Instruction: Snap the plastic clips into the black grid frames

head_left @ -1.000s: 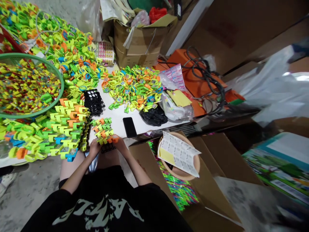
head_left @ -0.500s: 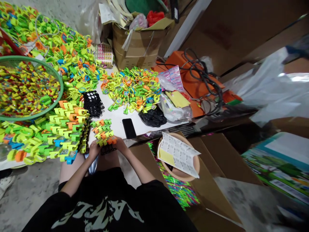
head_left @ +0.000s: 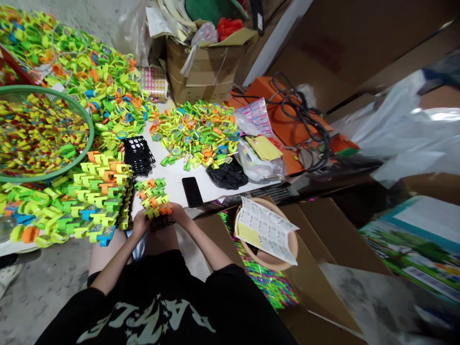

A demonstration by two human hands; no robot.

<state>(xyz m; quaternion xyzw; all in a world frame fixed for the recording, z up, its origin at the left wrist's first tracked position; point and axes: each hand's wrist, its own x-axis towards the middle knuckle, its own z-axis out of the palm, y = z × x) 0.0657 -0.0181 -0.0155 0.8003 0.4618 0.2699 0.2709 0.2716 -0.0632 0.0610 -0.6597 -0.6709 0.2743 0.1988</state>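
A small black grid tray (head_left: 160,222) partly filled with rows of green, yellow and orange plastic toy watches (head_left: 153,194) rests at the table's front edge, above my lap. My left hand (head_left: 141,224) is closed at the tray's left side. My right hand (head_left: 178,213) is at the right end of the front row, its fingers closed by an orange toy watch (head_left: 166,209). Just left stands a stack of filled trays (head_left: 102,196), loaded with more watches. Behind my hands lies a stack of bare black grid trays (head_left: 138,155).
A loose heap of toy watches (head_left: 201,132) lies ahead, with a bigger pile (head_left: 108,81) behind left. A green basket (head_left: 91,129) holds small yellow and red pieces. A phone (head_left: 192,191), a black bag (head_left: 228,175) and a bucket (head_left: 294,244) with sticker sheets are rightward.
My right hand has shifted very slightly at the front row's right end. The tray, the watches and my left hand stay nearly where they were.
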